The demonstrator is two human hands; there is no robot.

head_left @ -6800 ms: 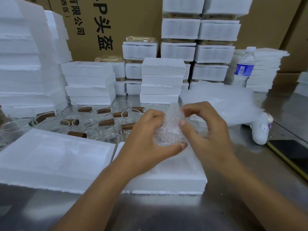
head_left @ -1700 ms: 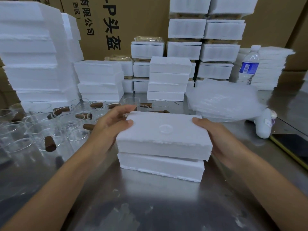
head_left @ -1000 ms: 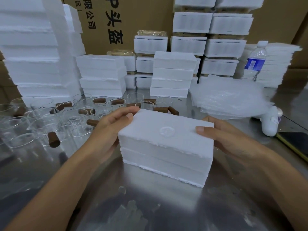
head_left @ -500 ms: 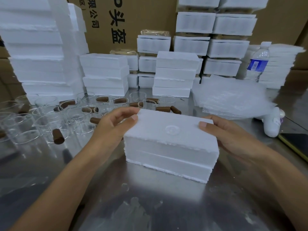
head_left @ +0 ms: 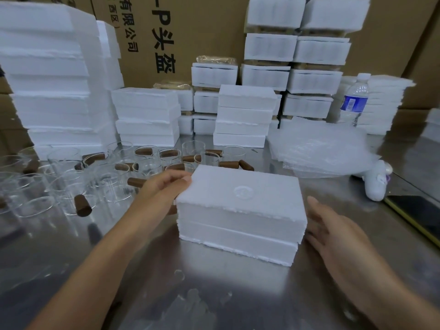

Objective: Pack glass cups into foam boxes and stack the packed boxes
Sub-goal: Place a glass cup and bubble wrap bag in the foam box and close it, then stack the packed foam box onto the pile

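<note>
A closed white foam box [head_left: 240, 210], lid on base, rests on the steel table [head_left: 214, 294] in front of me. My left hand [head_left: 164, 189] lies against its left end, fingertips touching the lid's top corner. My right hand [head_left: 333, 232] is flat and open just off the box's right end, a small gap between them. Several empty glass cups [head_left: 69, 184] with brown handles crowd the table to the left and behind the box.
Tall piles of foam pieces [head_left: 54, 77] stand at left, shorter stacks of foam boxes [head_left: 242, 117] at the back. A heap of bubble wrap [head_left: 323, 151], a water bottle [head_left: 353, 103], a white tape dispenser [head_left: 377, 184] and a dark phone [head_left: 421, 215] sit at right.
The wrapped cup went inside and the lid now sits flush on the base. My right hand has come off the box's right end and opened; the left hand stays on it.
</note>
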